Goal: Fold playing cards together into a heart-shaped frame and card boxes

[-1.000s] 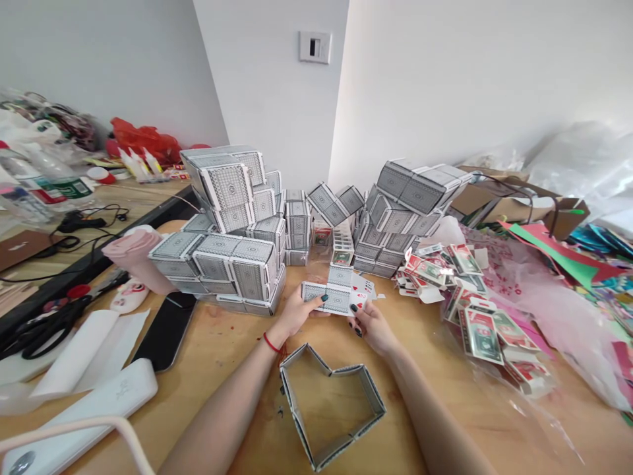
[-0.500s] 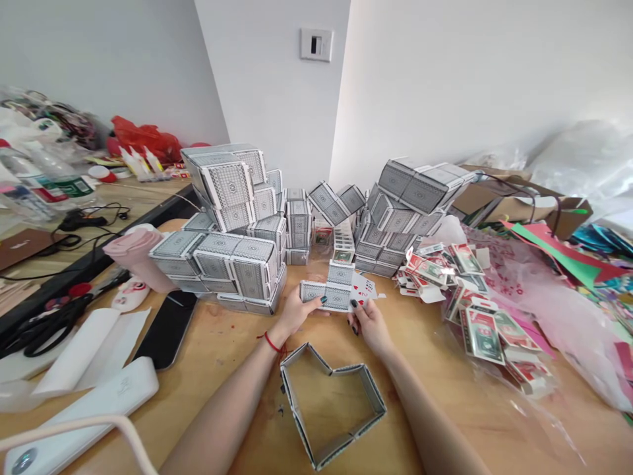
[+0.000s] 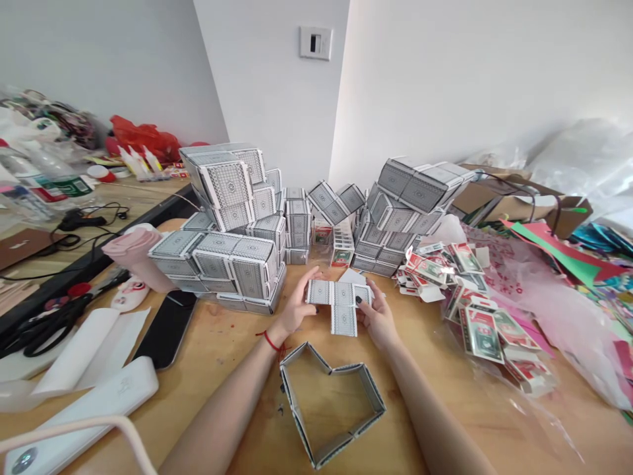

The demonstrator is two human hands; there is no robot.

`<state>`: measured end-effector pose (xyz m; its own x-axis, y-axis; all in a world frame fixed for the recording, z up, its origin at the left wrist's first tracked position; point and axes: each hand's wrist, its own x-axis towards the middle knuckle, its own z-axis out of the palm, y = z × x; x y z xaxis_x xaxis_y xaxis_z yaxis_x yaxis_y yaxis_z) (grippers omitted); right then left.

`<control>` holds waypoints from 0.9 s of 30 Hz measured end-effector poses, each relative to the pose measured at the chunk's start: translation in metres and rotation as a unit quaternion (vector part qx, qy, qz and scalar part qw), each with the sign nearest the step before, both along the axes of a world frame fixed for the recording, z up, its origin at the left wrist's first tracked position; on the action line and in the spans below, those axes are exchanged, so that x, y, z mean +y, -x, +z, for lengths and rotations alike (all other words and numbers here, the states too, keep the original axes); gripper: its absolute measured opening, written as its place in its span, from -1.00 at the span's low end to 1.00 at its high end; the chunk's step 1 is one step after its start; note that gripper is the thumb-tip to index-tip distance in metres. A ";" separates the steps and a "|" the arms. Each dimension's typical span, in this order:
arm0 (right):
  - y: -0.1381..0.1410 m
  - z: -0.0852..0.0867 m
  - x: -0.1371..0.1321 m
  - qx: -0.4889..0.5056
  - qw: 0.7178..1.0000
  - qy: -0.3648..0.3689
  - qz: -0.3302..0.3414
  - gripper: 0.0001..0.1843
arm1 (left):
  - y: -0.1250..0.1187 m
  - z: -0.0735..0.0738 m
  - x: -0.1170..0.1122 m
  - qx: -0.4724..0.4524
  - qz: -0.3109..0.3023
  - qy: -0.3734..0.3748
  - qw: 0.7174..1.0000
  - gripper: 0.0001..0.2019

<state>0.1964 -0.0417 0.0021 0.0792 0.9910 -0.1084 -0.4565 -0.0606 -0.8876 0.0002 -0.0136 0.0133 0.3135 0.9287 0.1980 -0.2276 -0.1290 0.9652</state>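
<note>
A joined piece of playing cards (image 3: 343,305), grey patterned backs showing, is held up over the table. Three cards or more form it, one pointing down towards me. My left hand (image 3: 295,309) curls round its left end, thumb below and fingers behind. On the right end, my right hand (image 3: 376,318) pinches a card, its dark-nailed thumb on the front and the other fingers behind. Between my forearms lies a heart-shaped frame of folded cards (image 3: 368,382), flat on the table. A pale, partly hidden card (image 3: 352,276) shows just behind the held piece.
Stacked card blocks (image 3: 235,257) stand at the left, more card blocks (image 3: 395,214) at the right. Opened card boxes (image 3: 482,333) lie in a heap on the right. A black phone (image 3: 165,328), a white power bank (image 3: 93,419) and black scissors (image 3: 47,326) lie on the left.
The joined playing cards have been turned over, so the card that pointed away now points towards me. The red-heart card face is out of sight. My left thumb has slid to the piece's edge.
</note>
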 end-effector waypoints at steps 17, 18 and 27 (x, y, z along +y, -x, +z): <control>-0.004 -0.012 0.002 -0.256 0.965 -0.059 0.021 -0.68 | -0.009 -0.005 0.005 -0.027 0.030 0.190 0.981 -0.65; -0.004 -0.011 0.002 -0.256 0.964 -0.059 0.026 -0.67 | -0.010 -0.005 0.005 -0.026 0.029 0.190 0.981 -0.65; 0.002 -0.013 0.003 -0.259 0.962 -0.077 0.037 -0.68 | -0.013 -0.001 0.003 -0.019 0.014 0.189 0.982 -0.72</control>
<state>0.1946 -0.0387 -0.0108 0.0109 0.9971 0.0757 0.0497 0.0751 -0.9959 0.0128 -0.0105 0.0123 0.2858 0.9464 -0.1506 -0.2667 0.2295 0.9360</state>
